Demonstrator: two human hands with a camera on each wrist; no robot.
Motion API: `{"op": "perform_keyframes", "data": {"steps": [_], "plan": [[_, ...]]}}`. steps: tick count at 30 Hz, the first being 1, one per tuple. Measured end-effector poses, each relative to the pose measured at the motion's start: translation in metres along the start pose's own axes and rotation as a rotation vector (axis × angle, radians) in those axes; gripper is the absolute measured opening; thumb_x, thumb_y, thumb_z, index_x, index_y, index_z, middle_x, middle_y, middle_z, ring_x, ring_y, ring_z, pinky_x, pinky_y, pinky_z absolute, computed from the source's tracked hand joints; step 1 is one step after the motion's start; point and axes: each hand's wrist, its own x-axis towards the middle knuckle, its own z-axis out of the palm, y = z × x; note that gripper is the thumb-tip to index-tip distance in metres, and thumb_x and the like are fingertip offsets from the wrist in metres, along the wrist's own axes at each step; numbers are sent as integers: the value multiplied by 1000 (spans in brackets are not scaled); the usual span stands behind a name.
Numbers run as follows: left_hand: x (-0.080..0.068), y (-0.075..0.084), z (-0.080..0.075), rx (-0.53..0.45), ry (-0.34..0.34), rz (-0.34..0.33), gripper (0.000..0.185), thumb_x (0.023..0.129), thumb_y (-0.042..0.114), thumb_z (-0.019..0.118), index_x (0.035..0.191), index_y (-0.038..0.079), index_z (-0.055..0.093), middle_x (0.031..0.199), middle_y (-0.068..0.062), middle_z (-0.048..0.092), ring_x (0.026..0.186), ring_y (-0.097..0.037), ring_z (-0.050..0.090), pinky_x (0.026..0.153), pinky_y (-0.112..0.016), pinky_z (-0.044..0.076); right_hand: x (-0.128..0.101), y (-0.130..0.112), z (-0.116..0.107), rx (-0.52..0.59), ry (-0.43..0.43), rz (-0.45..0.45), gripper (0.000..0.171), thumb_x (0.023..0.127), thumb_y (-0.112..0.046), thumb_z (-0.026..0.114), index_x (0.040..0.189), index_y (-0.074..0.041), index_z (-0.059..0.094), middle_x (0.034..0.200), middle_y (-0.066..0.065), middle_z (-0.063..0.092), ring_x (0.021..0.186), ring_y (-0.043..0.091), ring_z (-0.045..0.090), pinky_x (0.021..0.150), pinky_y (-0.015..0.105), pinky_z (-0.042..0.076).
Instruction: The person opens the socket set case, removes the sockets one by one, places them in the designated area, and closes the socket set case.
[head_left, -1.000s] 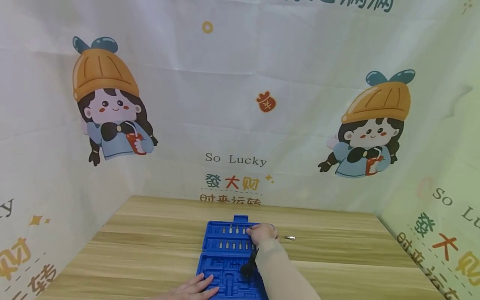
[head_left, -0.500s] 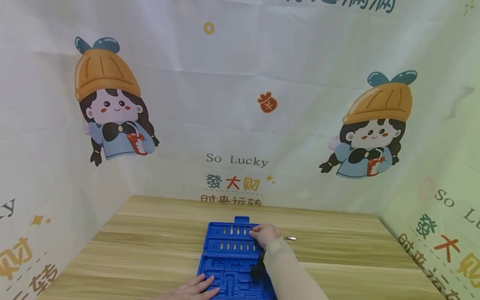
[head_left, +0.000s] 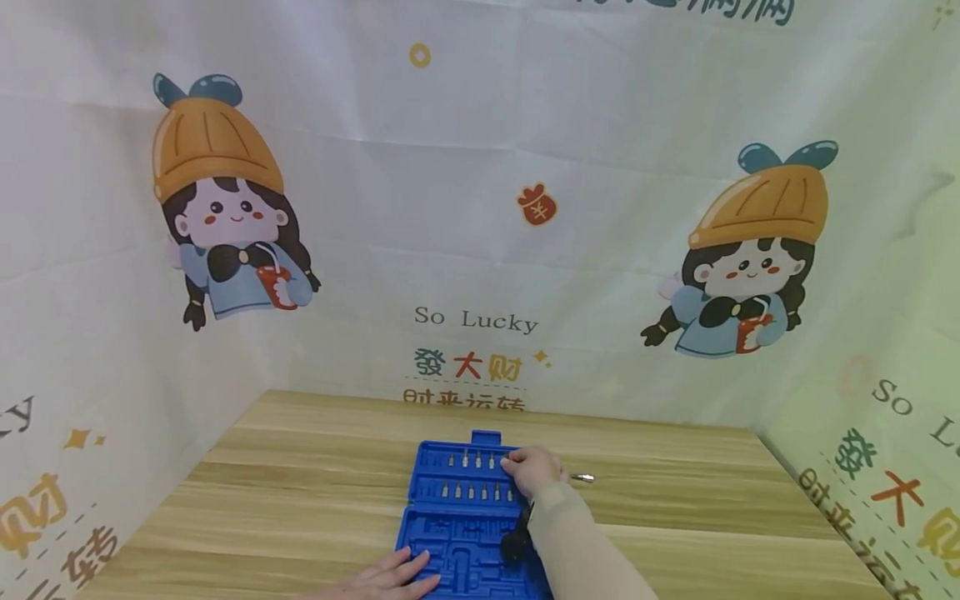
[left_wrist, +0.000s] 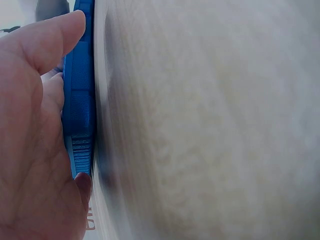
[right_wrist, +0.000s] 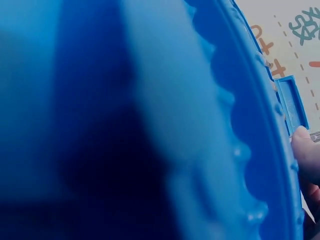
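An unfolded blue plastic tool case (head_left: 480, 523) lies on the wooden table. Two rows of small metal screwdriver bits (head_left: 471, 492) stand in its far half; the near half shows bare moulded recesses. My right hand (head_left: 536, 471) is at the right end of the far row, thumb and finger pinching a bit. A sliver of that metal bit (right_wrist: 315, 136) shows by the thumb in the right wrist view; the rest is hidden. My left hand (head_left: 393, 575) rests with its fingers extended on the near left edge of the case; the left wrist view shows it alongside the blue side wall.
A loose silver metal piece (head_left: 582, 477) lies on the table (head_left: 675, 500) just right of my right hand. The case's blue latch tab (head_left: 486, 437) sticks out at the far edge. A printed cloth backdrop (head_left: 360, 250) rises behind the table and along both sides.
My right hand has shifted slightly right along the far row, uncovering more of the nearer row's right end. My left hand stays on the case.
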Motion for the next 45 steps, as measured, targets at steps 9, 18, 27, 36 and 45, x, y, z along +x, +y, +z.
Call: {"op": "perform_keyframes", "data": {"steps": [9, 18, 27, 36, 45], "plan": [[-1, -2, -4, -8, -10, 12, 59, 99, 44, 47, 152, 22, 32, 154, -14, 30, 140, -36, 26, 104, -46, 38, 5, 2, 3, 237, 48, 33, 17, 89, -25, 70, 95, -9, 74, 98, 6, 68, 106, 34, 49, 100, 59, 18], [2, -2, -3, 8, -23, 49, 59, 100, 44, 45, 152, 19, 31, 153, -18, 31, 139, -39, 28, 102, -46, 40, 7, 13, -27, 428, -50, -105, 14, 95, -11, 61, 97, 2, 64, 100, 12, 67, 97, 27, 59, 86, 46, 43], [5, 2, -8, -4, -86, -4, 62, 100, 46, 45, 153, 21, 28, 154, -17, 27, 140, -40, 25, 102, -48, 39, 0, 50, -70, 311, -100, -113, 23, 97, -13, 58, 112, 3, 64, 110, 12, 65, 101, 27, 58, 85, 44, 46], [8, -29, 16, -38, -100, -15, 64, 99, 50, 44, 154, 29, 21, 158, -10, 20, 142, -37, 19, 103, -51, 38, -1, 84, -98, 166, -107, -153, 10, 92, -12, 65, 95, -3, 66, 89, 4, 63, 82, 19, 54, 73, 36, 43], [6, 0, -6, 14, -49, 6, 60, 99, 45, 47, 152, 21, 32, 153, -16, 32, 139, -39, 29, 101, -47, 40, -10, 102, -99, 130, -102, -114, 4, 88, -5, 68, 85, -3, 66, 80, 3, 60, 74, 19, 48, 66, 31, 39]]}}
